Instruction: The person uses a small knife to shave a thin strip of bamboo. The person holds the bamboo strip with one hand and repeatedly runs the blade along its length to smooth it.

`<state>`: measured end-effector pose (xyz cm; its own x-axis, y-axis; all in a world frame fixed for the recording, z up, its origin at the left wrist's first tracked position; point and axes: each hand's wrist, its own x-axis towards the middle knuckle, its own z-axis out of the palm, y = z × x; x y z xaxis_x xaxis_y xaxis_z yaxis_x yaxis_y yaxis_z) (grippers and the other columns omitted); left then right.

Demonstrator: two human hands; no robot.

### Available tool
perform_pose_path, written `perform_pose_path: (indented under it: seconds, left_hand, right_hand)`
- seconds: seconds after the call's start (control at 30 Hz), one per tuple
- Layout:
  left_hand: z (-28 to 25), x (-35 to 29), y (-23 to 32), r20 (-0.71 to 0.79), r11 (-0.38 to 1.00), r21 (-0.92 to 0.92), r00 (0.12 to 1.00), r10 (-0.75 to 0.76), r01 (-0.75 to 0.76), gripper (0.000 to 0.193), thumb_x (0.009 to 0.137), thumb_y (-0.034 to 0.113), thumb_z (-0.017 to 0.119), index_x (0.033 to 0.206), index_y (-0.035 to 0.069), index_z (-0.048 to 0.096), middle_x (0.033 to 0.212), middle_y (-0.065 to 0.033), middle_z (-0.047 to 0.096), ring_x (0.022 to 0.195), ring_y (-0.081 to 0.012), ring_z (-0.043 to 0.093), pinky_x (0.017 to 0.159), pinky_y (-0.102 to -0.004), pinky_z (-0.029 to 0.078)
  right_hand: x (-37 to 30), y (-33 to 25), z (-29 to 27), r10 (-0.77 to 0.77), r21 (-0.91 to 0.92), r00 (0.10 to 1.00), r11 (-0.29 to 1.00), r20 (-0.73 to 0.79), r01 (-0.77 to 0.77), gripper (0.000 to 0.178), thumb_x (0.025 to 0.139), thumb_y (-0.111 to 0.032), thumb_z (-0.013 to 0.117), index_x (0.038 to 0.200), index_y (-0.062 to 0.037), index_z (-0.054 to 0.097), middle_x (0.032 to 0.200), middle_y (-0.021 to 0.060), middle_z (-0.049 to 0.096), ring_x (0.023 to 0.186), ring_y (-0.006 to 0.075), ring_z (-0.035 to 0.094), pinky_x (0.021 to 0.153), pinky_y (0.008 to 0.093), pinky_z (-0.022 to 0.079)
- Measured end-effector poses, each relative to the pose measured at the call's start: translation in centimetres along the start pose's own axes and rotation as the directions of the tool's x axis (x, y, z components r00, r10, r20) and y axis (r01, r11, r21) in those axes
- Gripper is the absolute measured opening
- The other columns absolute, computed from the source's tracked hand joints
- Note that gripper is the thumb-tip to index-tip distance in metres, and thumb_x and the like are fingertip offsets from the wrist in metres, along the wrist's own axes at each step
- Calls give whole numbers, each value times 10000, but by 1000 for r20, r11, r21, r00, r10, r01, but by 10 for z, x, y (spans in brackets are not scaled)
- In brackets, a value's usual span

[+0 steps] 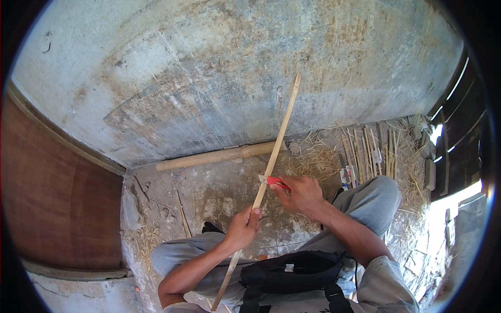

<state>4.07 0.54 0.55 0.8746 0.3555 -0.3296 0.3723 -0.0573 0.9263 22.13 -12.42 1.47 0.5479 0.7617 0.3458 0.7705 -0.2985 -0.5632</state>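
A long, pale bamboo strip [282, 127] slants across the middle, its far end raised toward the wall and its near end passing over my lap. My left hand [242, 228] is wrapped round the strip below its middle. Just above that grip, my right hand [301, 193] is closed on a knife with a red handle [278, 182]. The knife's short, light blade [262, 179] lies against the strip. Part of the handle is hidden inside my right fingers.
A thick bamboo pole [219, 157] lies along the foot of the stained wall [219, 78]. Several thin bamboo sticks [369, 151] and pale shavings [315, 161] are on the floor at right. A brown panel [62, 193] stands at left. A black bag [292, 272] rests on my lap.
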Motion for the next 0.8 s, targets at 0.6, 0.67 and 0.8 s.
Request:
perform_pose_path:
  seconds: [0.6,0.67,0.8]
  left_hand:
    - [-1,-28,-12,37,983,168,995,-88,80,319,1043,299,428,892,31,510,592,-9,467,535,-92,469,498,-305,392]
    - [6,-48,-17,93,973,229,995,-39,17,320,1043,304,430,893,33,510,593,-4,466,535,-86,463,497,-299,389]
    - [-2,-49,-15,164,988,144,983,-81,57,276,1048,273,428,886,60,499,607,40,423,487,-38,398,443,-223,331]
  right_hand:
    - [18,39,-11,239,4,949,970,-204,-244,273,889,-373,617,974,-139,732,636,149,652,600,358,660,564,475,534]
    - [33,75,-44,503,-4,833,856,-229,-518,281,898,-371,612,962,-128,739,626,163,638,588,349,658,541,447,524]
    - [37,96,-66,483,48,810,866,-333,-497,302,904,-386,609,988,-129,744,619,174,626,576,335,657,527,414,511]
